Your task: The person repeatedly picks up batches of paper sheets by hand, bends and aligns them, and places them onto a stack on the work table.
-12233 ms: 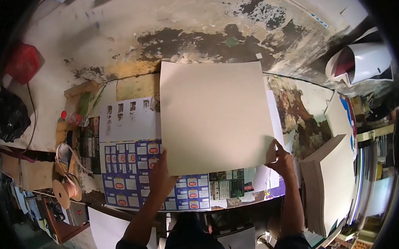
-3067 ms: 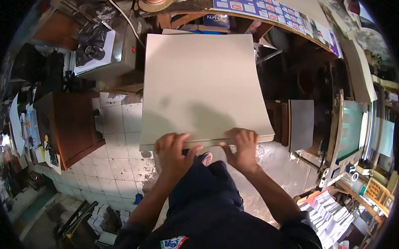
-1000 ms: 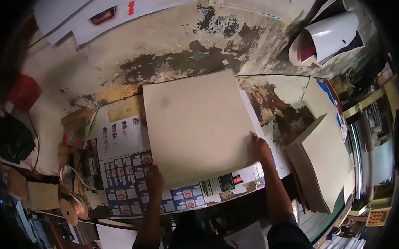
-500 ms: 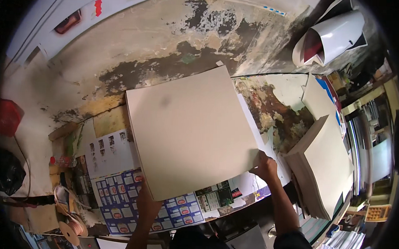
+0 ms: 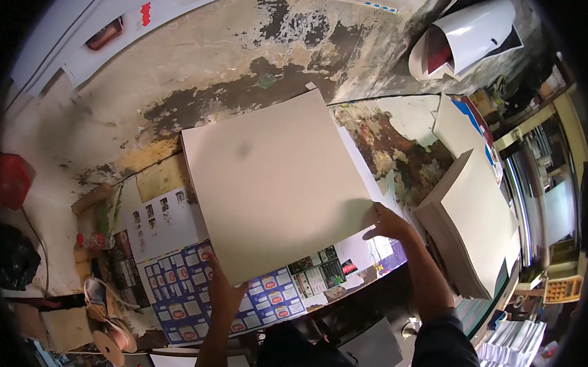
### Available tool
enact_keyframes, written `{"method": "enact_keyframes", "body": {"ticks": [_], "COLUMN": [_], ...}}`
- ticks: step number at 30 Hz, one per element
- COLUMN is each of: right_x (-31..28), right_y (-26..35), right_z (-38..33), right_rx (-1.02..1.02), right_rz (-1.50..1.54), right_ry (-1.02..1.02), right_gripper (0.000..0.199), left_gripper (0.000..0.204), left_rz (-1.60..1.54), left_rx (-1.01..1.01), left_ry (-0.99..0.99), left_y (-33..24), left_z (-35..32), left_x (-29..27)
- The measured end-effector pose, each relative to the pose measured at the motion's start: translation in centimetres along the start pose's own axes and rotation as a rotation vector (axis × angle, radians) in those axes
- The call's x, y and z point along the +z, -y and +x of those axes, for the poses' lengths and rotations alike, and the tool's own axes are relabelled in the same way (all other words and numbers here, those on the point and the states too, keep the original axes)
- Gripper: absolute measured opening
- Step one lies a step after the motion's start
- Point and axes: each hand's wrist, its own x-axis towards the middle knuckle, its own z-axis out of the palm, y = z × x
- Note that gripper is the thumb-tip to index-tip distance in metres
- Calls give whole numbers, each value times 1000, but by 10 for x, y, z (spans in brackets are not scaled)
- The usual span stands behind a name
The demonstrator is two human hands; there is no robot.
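A large beige sheet of board (image 5: 274, 183) lies at a slant in front of me, with its far edge by the wall. It may be the top of a stack; its thickness is hard to make out. My left hand (image 5: 225, 291) wraps its near left corner, fingers along the left edge and thumb at the near edge. At the near right corner is my right hand (image 5: 393, 226), its fingers on the right edge and its thumb bent below the near edge. Under the board are a blue printed sheet (image 5: 180, 296) and white paper (image 5: 166, 224).
A thick stack of beige boards (image 5: 477, 219) stands to the right. Rolled white sheets (image 5: 477, 38) lean at the upper right. On the left are a spool of cord (image 5: 113, 342), a clear bottle (image 5: 94, 241) and a black bag (image 5: 10, 254). A peeling wall (image 5: 239, 71) rises behind.
My view has shifted slightly. The thumb of my right hand has spread away from the fingers at the corner, while my left hand keeps to its corner. The board lies much as before.
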Motion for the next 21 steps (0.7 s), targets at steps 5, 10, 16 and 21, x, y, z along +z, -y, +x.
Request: {"method": "enact_keyframes", "body": {"ticks": [5,10,16,21], "right_x": [-4,12,-5,13], "right_y": [-5,1,-1,39], "right_z": [20,43,41,28], "right_rx": [228,376,309,311], "right_rz": [361,415,643,354], "right_ry": [96,-28,146,118], "right_gripper": [68,90,81,88], "left_gripper": [126,114,106,84], "left_rz": [-761,-730,-920,-1071], "left_rx": [41,-8,42,-207], "left_ry": [12,-29,23,-225], "left_y": [31,29,38,65], "left_z": [-10,-12,-11,-26], "left_x": [17,25,46,48]}}
